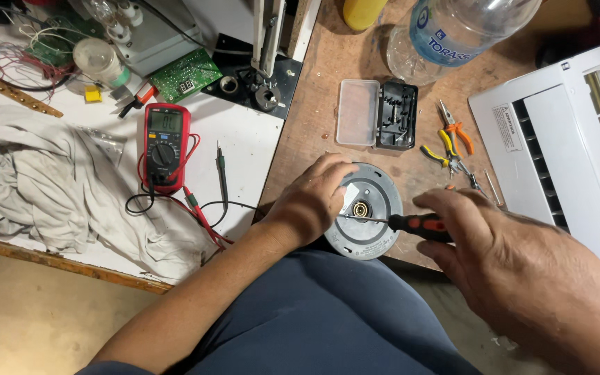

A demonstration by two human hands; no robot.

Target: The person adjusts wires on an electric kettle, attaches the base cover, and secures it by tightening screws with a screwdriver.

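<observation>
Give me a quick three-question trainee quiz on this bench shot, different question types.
1. True or false: the left hand rests on the grey round disc.
2. Which tool does the right hand hold? A) pliers B) screwdriver C) multimeter probe
3. Fill in: the screwdriver tip points at the ____ fitting at the disc's centre.

Key:
1. True: its fingers lie on the disc's left rim.
2. B. The pliers lie on the wooden bench, and the red multimeter sits to the left, untouched.
3. Brass-coloured.
</observation>
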